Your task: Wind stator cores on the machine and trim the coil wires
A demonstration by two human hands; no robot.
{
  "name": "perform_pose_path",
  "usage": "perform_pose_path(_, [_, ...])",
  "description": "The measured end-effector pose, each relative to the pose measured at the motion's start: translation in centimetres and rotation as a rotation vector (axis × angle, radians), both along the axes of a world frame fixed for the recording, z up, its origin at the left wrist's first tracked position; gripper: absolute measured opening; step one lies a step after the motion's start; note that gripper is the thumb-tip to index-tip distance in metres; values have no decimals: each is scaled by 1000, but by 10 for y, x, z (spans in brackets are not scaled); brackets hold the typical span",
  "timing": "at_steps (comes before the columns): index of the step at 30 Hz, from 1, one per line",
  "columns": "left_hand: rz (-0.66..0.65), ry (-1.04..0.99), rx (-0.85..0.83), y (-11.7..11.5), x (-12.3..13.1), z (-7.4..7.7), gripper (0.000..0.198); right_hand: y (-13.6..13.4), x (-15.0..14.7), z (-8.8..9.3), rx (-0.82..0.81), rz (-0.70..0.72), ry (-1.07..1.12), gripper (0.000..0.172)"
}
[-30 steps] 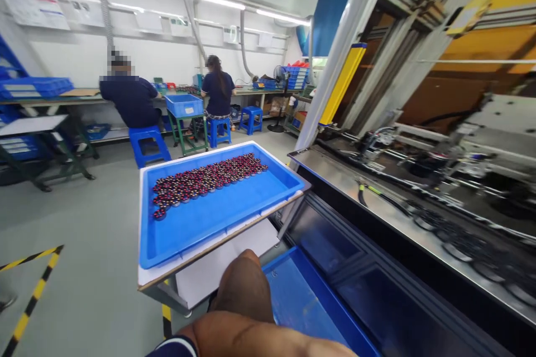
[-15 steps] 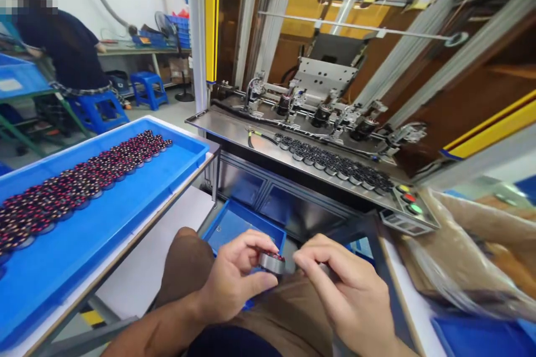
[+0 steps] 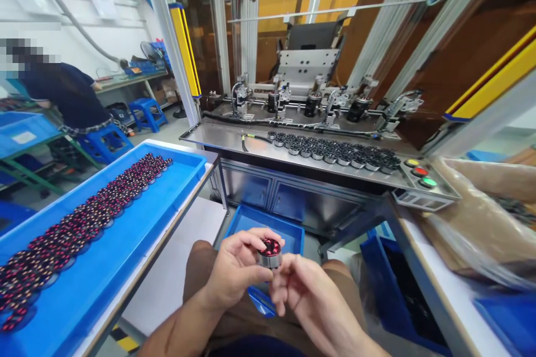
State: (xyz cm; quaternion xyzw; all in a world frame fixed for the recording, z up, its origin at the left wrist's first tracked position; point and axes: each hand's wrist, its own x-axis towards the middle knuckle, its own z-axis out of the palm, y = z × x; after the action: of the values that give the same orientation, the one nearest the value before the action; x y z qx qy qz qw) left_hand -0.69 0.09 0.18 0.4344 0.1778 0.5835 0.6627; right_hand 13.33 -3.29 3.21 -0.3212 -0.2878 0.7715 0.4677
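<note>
In front of my lap I hold a round motor stator (image 3: 270, 259) with a silvery metal rim and dark red windings on its upper face. My left hand (image 3: 237, 265) is closed on it, the fingers over the far edge and the thumb along the near side. My right hand (image 3: 307, 290), palm turned up, has its curled fingers against the lower right of the stator; some fingertips are hidden. Similar stators (image 3: 100, 203), with red and copper-coloured windings, lie in rows in a blue tray (image 3: 142, 228) to my left.
Ahead stands a machine bench (image 3: 209, 133) with several dark ring-shaped parts (image 3: 335, 150), yellow-handled pliers (image 3: 251, 138) and push buttons (image 3: 421, 172). A plastic-lined carton (image 3: 469, 228) is at right. Below are a blue floor tray (image 3: 288, 234) and a blue bin (image 3: 385, 273). A person (image 3: 67, 92) works at far left.
My right hand, apart from the stator and pinched before, has come left against it with its palm turned up. The stator's wound face is tipped more into view. The camera view has shifted.
</note>
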Motion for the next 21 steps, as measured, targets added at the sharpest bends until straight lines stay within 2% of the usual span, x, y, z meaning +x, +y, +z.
perform_pose_path(5, [-3, 134, 94, -1, -1, -4, 27, 2, 1, -2, 103, 26, 59, 39])
perform_pose_path(7, [96, 229, 170, -1, -4, -1, 42, 3, 4, -7, 200, -30, -37, 39])
perform_pose_path(8, [166, 295, 193, -1, -5, 1, 54, 4, 6, -10, 297, -90, -141, 39])
perform_pose_path(10, [269, 459, 200, -4, -7, 7, 70, 6, 13, -17, 603, -292, -424, 31])
perform_pose_path(11, [281, 538, 198, -6, -8, 10, 69, 7, 17, -20, 785, -399, -571, 28])
perform_pose_path(13, [241, 662, 210, -10, -5, 16, 56, 8, 23, -24, 1101, -543, -805, 34])
perform_pose_path(15, [216, 710, 252, -12, -2, 21, 45, 7, 28, -26, 1270, -584, -927, 44])
perform_pose_path(17, [246, 722, 317, -12, 1, 23, 40, 5, 31, -25, 1291, -556, -970, 45])
perform_pose_path(21, [436, 813, 542, -10, 0, 24, 34, -1, 40, -17, 1145, -444, -947, 35])
